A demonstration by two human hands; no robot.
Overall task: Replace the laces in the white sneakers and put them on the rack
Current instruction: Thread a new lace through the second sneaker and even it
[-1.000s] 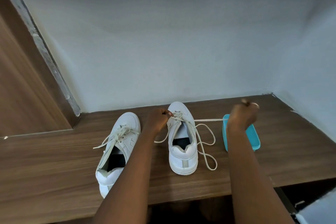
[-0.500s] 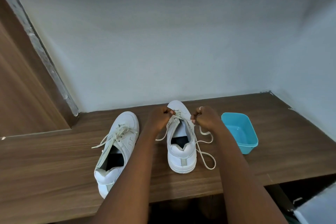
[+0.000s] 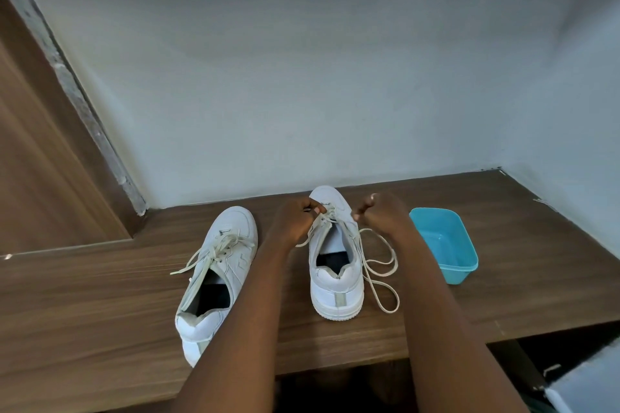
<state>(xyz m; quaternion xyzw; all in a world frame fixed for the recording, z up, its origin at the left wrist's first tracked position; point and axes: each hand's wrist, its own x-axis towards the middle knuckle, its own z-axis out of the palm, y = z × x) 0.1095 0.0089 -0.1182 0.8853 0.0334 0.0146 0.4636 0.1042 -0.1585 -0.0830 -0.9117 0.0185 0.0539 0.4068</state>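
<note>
Two white sneakers stand on a wooden shelf [image 3: 100,305], toes toward the wall. The left sneaker [image 3: 218,265] is laced, its cream lace ends lying loose to the left. The right sneaker [image 3: 335,265] is only laced near the toe. My left hand [image 3: 297,216] pinches the lace at the sneaker's left eyelets. My right hand [image 3: 379,211] pinches the lace at its right eyelets. A long loose lace [image 3: 382,271] loops on the shelf to the right of that sneaker.
A turquoise plastic tub [image 3: 446,245] sits just right of my right forearm. A white wall closes the back and the right side. A wooden panel rises at the left. The shelf's front edge runs under my forearms.
My right hand came back from the far right, where it had pulled the lace taut over the tub, to the sneaker's right eyelets. My left hand stayed at the left eyelets.
</note>
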